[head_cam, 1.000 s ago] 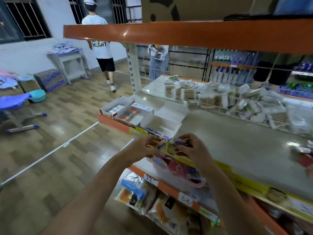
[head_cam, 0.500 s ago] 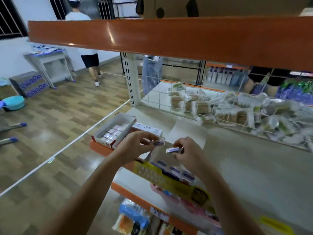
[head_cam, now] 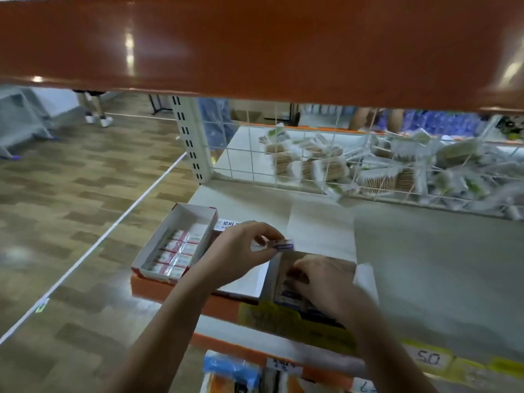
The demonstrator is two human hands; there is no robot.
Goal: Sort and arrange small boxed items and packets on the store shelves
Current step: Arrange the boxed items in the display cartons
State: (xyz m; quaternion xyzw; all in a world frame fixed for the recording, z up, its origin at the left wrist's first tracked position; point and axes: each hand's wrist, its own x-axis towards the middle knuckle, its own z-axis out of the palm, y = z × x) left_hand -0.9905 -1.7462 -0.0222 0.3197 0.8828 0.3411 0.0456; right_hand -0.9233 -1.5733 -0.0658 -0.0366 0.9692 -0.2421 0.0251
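Left hand is pinching a packet above the carton; right hand, fingers curled, grip unclear, has now dipped inside; bare shelf is lying open rightward.

A yellow shelf-edge price tag reads "50"; the white box's Korean print is blurred

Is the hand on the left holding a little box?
Yes, the left hand pinches a small purple-and-white box between thumb and fingertips, above the open carton on the shelf.
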